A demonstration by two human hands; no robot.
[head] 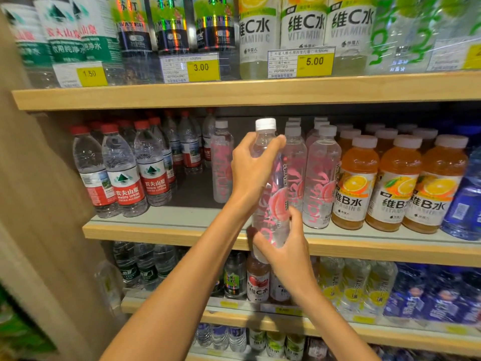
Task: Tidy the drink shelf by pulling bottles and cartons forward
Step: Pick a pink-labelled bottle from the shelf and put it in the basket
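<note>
A wood-edged middle shelf [161, 231] with a grey deck is seen in a shop rack. A bare stretch of deck is left between the red-capped water bottles [125, 175] and the row of pink-printed bottles [320, 178]. A white-capped peach bottle [270, 204] is held upright before the shelf's front lip, its base below the lip. It is gripped near the neck by the left hand [250, 170] and round the base by the right hand [283, 248].

One pink-print bottle [273, 201] out front, three more like it standing on the shelf [166, 230], extra caps [320, 121] behind too crowded to count. Red-capped waters [125, 178], three leading the row, more behind. Orange drinks [393, 183], three leading as well. Up top: three lemon-label bottles [304, 22] and four yellow price tags [313, 62], the last cut off at the edge.
</note>
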